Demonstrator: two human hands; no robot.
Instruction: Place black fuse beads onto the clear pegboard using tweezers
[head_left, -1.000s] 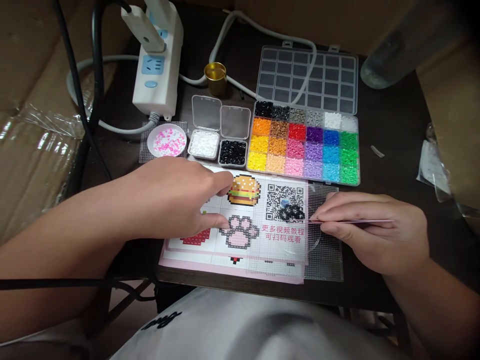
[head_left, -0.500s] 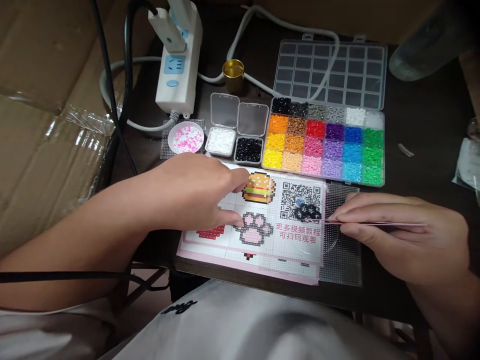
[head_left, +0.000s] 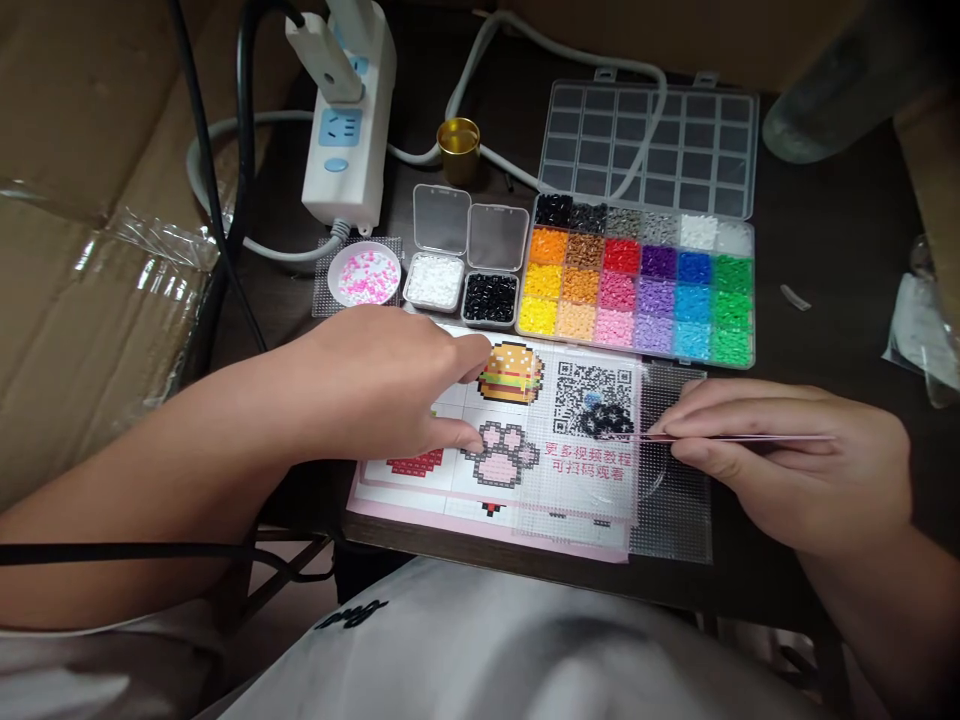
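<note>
— How were your hands placed?

— My left hand lay flat, palm down, on the pattern sheet, forefinger and thumb spread to either side of the paw picture's edge; that grip closed on nothing. My right hand pinched thin tweezers between thumb and fingers, held level, their tip at a small cluster of black beads on the clear pegboard.

— What did the things look like?

— The pegboard was a see-through studded square lying over the glossy printed sheet with its burger, paw and QR code. Behind it stood an open plastic bead box, its compartments sorted by colour, plus two little tubs of white and black beads.

— And around them?

— A dark surface, a white power strip, cardboard to my left.
</note>
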